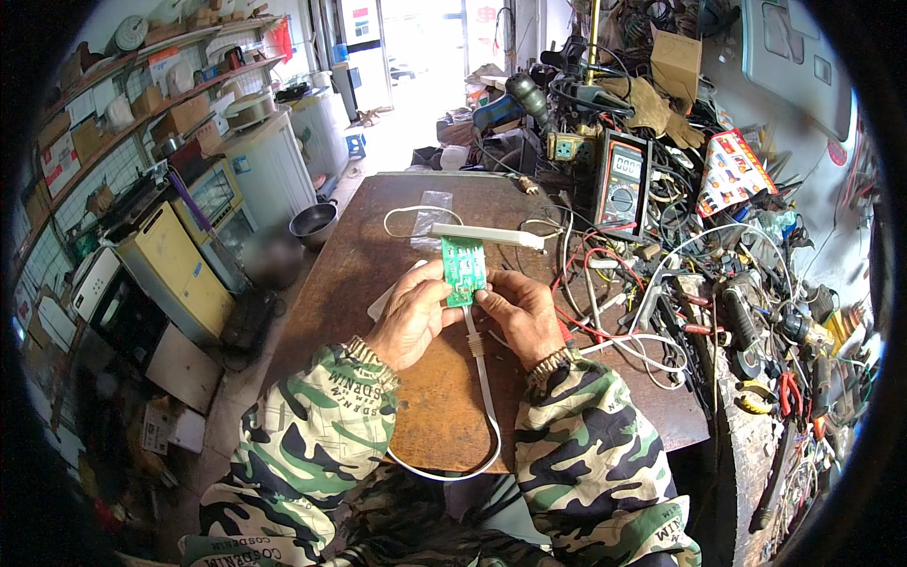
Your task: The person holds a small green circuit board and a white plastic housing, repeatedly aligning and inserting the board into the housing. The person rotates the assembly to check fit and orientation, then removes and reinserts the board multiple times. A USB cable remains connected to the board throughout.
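Above the brown wooden table [430, 416], a small green circuit board [463, 266] stands upright between my hands, its soldered side toward me. My left hand [412, 317] grips its lower left edge with thumb and fingers. On the lower right edge, my right hand [522, 312] pinches it too. A white cable [480, 369] with a ribbed sleeve runs down from the board and loops at the table's near edge. Just behind the board's top is a long off-white plastic housing [487, 235]. A clear plastic bag [434, 213] lies farther back. Part of a pale piece shows behind my left hand.
A digital multimeter [622, 184] stands at the table's far right, with red and white wires around it. Tangled cables, pliers [790, 392] and other tools crowd the right side. Shelves [179, 42] and old appliances line the left wall; a dark pot [314, 222] is beyond the table.
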{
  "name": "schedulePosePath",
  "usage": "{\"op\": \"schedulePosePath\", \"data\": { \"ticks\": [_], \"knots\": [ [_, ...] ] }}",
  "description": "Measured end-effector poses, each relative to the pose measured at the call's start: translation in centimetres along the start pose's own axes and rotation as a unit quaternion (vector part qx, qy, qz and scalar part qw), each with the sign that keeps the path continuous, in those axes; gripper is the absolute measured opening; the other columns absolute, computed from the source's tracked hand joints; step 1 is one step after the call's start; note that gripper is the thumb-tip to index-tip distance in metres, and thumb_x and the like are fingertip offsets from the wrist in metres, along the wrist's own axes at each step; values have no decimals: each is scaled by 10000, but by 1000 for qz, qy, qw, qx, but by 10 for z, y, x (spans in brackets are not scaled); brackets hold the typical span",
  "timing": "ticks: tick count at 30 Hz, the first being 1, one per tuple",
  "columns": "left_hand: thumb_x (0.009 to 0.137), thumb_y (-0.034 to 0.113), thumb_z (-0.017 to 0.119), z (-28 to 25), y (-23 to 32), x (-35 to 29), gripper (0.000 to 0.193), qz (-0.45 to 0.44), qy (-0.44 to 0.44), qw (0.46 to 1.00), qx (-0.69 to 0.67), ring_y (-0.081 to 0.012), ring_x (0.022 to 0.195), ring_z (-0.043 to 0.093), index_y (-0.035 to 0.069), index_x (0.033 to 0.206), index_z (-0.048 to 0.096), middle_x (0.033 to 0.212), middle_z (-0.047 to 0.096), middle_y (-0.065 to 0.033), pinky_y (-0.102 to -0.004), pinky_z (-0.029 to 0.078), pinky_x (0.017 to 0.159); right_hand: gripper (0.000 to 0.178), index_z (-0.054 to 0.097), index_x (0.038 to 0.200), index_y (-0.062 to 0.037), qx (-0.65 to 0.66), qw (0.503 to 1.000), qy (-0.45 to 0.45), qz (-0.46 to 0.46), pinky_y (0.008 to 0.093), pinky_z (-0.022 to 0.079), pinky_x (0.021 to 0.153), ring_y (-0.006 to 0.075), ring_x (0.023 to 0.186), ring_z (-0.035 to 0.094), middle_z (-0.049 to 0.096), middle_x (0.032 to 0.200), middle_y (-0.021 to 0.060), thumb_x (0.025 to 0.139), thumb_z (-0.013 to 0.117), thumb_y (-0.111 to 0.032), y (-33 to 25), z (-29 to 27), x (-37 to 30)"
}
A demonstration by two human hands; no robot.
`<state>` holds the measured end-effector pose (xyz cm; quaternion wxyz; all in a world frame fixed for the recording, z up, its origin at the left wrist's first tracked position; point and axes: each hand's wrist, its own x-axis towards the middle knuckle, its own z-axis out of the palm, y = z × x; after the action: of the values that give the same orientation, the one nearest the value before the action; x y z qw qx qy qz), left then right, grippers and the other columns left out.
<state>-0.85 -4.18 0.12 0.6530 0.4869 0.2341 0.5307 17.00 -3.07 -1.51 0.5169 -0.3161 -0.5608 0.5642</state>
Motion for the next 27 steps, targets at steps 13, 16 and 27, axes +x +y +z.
{"op": "schedulePosePath", "data": {
  "ticks": [13,16,27],
  "knots": [
    [965,82,407,-4,-1,0,412,-2,-3,1000,16,-237,1203,576,-37,1354,475,1314,577,-162,-418,470,1034,271,600,1173,81,-10,1000,-3,-8,289,513,832,163,935,638,693,1024,125,930,606,-39,2,0,1],
    [967,86,417,-4,-2,0,411,1,10,999,41,-228,1200,577,-34,1356,474,1304,583,-153,-427,467,1036,283,597,1181,88,-22,1000,-1,-11,297,514,836,175,944,642,695,1037,137,928,604,-38,3,-1,2],
    [979,129,477,0,1,-4,372,-3,-1,996,93,-195,1165,587,29,1336,510,1267,610,-98,-384,482,972,283,605,1182,82,-34,999,13,-18,301,510,845,178,956,639,694,1046,137,922,612,-29,3,1,1]
  ]
}}
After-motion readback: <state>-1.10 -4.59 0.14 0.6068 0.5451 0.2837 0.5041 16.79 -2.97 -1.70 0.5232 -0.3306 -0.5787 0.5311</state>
